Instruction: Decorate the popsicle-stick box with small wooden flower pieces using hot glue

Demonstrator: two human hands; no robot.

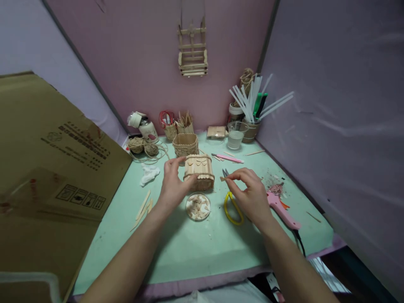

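My left hand (pixel 176 181) grips a small box made of wooden craft sticks (pixel 199 167), thumb on the near edge and fingers at the far left corner. Braided twine trims the box, and a few small wooden pieces form a pattern on its upper face. To the right, my right hand (pixel 248 187) pinches a small tan piece of wood (pixel 222 179) between thumb and fingertips. Under that hand lie yellow-handled scissors (pixel 233 210), partly covered. In front of the box, a round clear dish (pixel 198 206) holds several small wooden cut pieces.
A pink glue gun (pixel 284 212) lies at right, its cord off the front edge. Craft sticks (pixel 143 208) and white tissue (pixel 149 174) are at left. Behind stand a woven basket (pixel 185 145), twine balls (pixel 137 145), a pink pen-like knife (pixel 227 158) and a clear cup (pixel 235 136). A cardboard sheet (pixel 57 176) rises at left.
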